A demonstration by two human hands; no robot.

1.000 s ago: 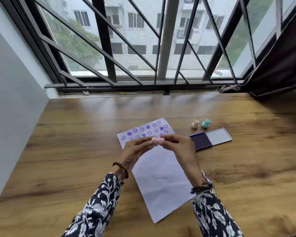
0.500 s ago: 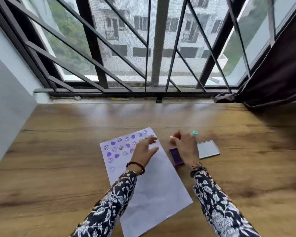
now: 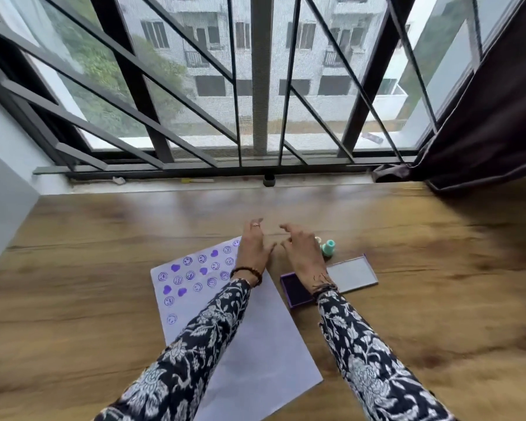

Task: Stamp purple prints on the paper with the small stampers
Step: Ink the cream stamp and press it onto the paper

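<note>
A white paper sheet point(image 3: 255, 335) lies on the wooden table point(image 3: 104, 299), its far left part covered with purple smiley and heart prints point(image 3: 195, 271). My left hand point(image 3: 253, 249) hovers over the paper's far corner, fingers spread, holding nothing. My right hand point(image 3: 301, 253) is beside it, fingers apart and empty, above the open purple ink pad point(image 3: 295, 289). The pad's lid point(image 3: 353, 274) lies flat to the right. A teal stamper point(image 3: 328, 247) stands just right of my right hand, and a cream stamper point(image 3: 317, 240) peeks out behind it. The pink stamper is hidden.
A barred window point(image 3: 255, 86) and its sill point(image 3: 195, 180) run along the table's far edge. A dark curtain point(image 3: 492, 117) hangs at the right. A pale wall point(image 3: 3, 183) borders the left side.
Both hands held a small pink stamper together a second ago; they have since separated and moved farther away, now open. The view tilted so the paper sits lower left.
</note>
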